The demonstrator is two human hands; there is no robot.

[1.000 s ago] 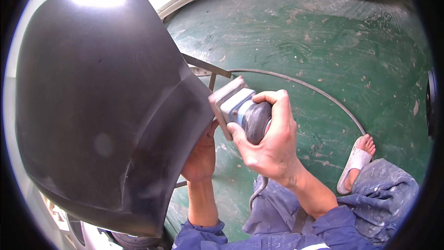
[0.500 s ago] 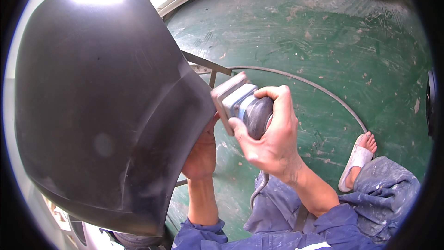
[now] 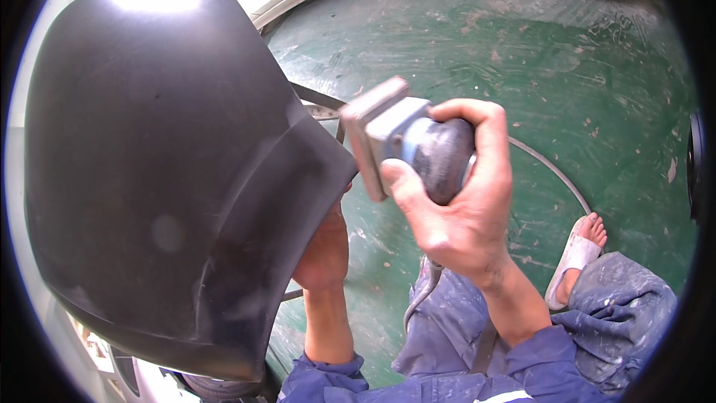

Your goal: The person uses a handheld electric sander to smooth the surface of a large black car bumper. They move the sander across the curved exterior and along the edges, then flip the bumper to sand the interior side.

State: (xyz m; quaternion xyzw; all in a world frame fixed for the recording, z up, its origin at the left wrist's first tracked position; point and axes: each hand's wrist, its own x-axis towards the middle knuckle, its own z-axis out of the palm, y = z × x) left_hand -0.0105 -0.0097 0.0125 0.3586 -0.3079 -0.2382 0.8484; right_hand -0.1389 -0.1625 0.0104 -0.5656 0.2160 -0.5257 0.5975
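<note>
Beside the panel's [image 3: 164, 179] right edge, the right hand [image 3: 466, 213] wraps the sander [image 3: 444, 157], seemingly for control; left hand [image 3: 322, 254], fingers hidden, grip unclear, perhaps braces.

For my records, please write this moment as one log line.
left hand: at edge of dark panel; right hand: gripping sander; sander: beside panel edge, contact unclear; hose: on green floor

1. The right hand [image 3: 466, 205] grips a sander [image 3: 395, 125] by its dark, rounded body; the flat pad faces left.
2. Left of this hand, a large dark panel [image 3: 156, 157] has its corner just beside the pad; contact is unclear.
3. The left hand [image 3: 323, 254] lies behind the panel's edge, fingers mostly hidden.
4. Right of the right hand, a grey hose [image 3: 553, 168] curves across green floor [image 3: 611, 119].
</note>
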